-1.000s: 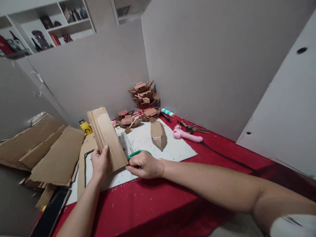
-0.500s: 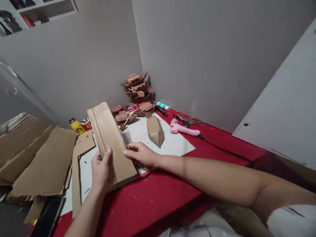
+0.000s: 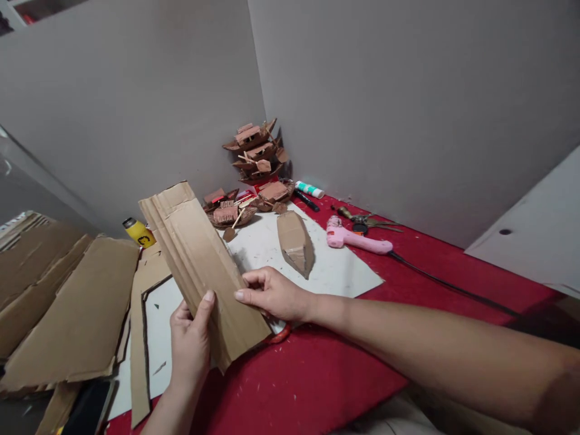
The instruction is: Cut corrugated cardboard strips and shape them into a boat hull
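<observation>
Both of my hands hold up a long creased strip of corrugated cardboard (image 3: 199,254), tilted above the table. My left hand (image 3: 193,338) grips its lower left edge, thumb on the front face. On the right edge, my right hand (image 3: 276,296) pinches the strip with its thumb in front and fingers partly behind. Under the right hand an orange-red handle (image 3: 280,334) shows in part; the rest is hidden. Beyond it, a boat-shaped cardboard piece (image 3: 294,241) lies on a white sheet (image 3: 344,278).
Several brown model boats (image 3: 256,151) are piled in the corner. To the right lie a pink glue gun (image 3: 357,238) with a black cable, scissors (image 3: 378,222), a black marker (image 3: 307,200) and a white-green tube (image 3: 310,189). Cardboard sheets (image 3: 77,302) and a yellow container (image 3: 138,232) are at left.
The cardboard strip has turned so its face is more toward me and its top leans further left. Both hands keep hold of it. The view has shifted slightly.
</observation>
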`<move>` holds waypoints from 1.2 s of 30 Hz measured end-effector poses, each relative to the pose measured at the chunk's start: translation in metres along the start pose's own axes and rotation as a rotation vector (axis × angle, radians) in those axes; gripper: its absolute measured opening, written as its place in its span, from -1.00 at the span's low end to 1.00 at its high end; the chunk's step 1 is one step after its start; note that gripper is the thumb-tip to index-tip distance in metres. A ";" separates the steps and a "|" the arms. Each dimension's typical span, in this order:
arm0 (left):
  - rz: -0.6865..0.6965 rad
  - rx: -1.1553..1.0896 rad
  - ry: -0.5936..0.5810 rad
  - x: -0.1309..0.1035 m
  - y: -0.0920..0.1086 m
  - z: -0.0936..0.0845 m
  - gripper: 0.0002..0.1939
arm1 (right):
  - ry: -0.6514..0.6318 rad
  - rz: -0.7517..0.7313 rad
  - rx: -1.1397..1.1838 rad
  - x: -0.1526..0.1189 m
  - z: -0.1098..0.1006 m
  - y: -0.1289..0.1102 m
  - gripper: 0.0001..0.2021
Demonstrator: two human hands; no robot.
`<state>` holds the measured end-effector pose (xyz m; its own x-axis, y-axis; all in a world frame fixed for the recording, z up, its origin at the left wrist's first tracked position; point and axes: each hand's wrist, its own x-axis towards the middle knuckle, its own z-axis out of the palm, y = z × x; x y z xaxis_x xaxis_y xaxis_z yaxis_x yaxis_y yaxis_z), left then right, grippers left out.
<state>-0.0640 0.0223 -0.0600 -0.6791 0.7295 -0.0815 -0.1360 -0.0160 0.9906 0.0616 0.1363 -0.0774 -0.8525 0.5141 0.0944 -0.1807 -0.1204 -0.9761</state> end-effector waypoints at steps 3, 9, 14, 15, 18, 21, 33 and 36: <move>-0.047 -0.006 -0.023 0.002 -0.003 0.000 -0.67 | 0.022 0.052 0.011 -0.005 0.003 -0.001 -0.73; -0.085 0.029 -0.096 0.002 -0.010 0.002 -0.66 | 0.094 0.034 0.064 -0.007 0.004 0.003 -0.66; -0.115 0.009 -0.134 0.000 -0.008 0.000 -0.68 | 0.101 0.061 0.106 -0.005 0.002 0.000 -0.62; -0.125 0.009 -0.149 0.002 -0.007 -0.001 -0.70 | 0.094 0.078 0.111 -0.005 0.002 -0.002 -0.63; -0.129 0.012 -0.181 0.010 -0.006 -0.006 -0.74 | 0.065 0.130 0.097 -0.004 -0.001 -0.004 -0.65; -0.106 -0.001 -0.182 0.017 -0.008 -0.008 -0.73 | 0.042 0.176 0.070 0.000 -0.005 -0.001 -0.64; -0.097 0.138 -0.253 0.005 -0.013 -0.004 -0.71 | 0.103 0.109 0.198 0.002 -0.007 0.001 -0.60; -0.005 0.205 -0.242 -0.006 -0.008 -0.002 -0.74 | 0.051 0.104 0.288 -0.001 -0.005 -0.003 -0.63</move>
<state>-0.0607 0.0165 -0.0681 -0.4842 0.8711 -0.0819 0.0259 0.1078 0.9938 0.0655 0.1400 -0.0755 -0.8494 0.5274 -0.0195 -0.2319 -0.4062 -0.8839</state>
